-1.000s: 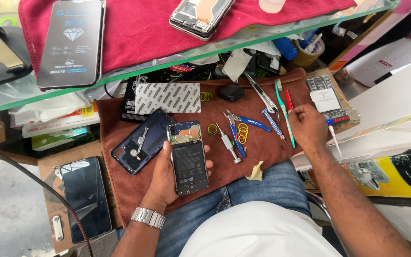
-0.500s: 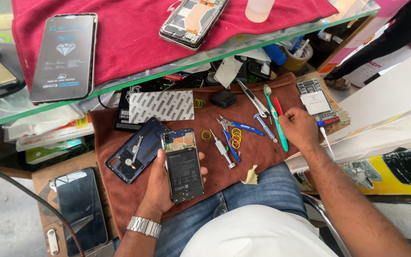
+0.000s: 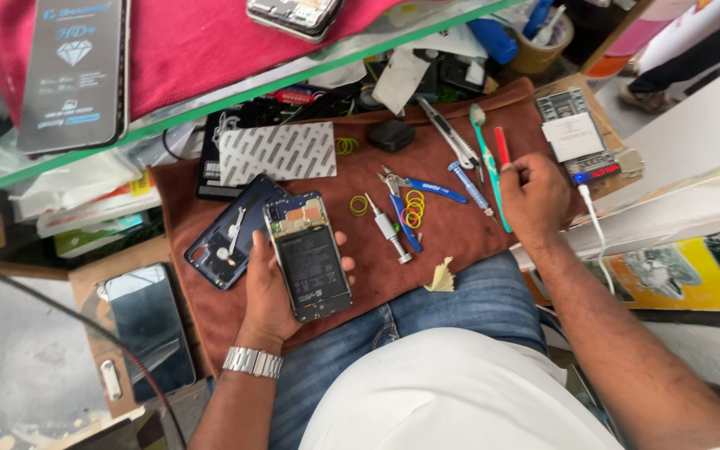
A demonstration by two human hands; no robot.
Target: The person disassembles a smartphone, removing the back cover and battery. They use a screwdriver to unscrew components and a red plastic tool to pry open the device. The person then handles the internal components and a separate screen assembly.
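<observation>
Across the person's lap lies a brown cloth (image 3: 460, 233), spread as a worktop, and everything below is placed relative to it. Above its far edge runs a glass shelf (image 3: 235, 96) covered by a red cloth (image 3: 185, 42), which carries a boxed screen protector and another phone. Off the brown cloth's left edge, lower down, a dark glass panel (image 3: 147, 329) lies face up.

On the cloth's left half the left hand (image 3: 272, 292) cradles an opened phone (image 3: 310, 258) from beneath, back cover off and battery showing; its fingers (image 3: 343, 250) wrap round both long edges, holding it firmly. Just left of that phone, touching the cloth, rests the removed dark blue back cover (image 3: 231, 233). Behind it lies a patterned grey sheet (image 3: 277, 152).

Near the cloth's right edge the right hand (image 3: 535, 196) is closed into a loose fist beside a green toothbrush (image 3: 489, 162) and a red pen-like tool (image 3: 502, 146); whether its fingers pinch anything cannot be told.

At the cloth's centre sit blue-handled cutters (image 3: 414, 196), a small silver screwdriver (image 3: 389, 227) and yellow rubber bands (image 3: 412, 208).

Judging by this, the work goes best if the phone is kept level and steady over the cloth, so any loose screw drops onto the fabric.
</observation>
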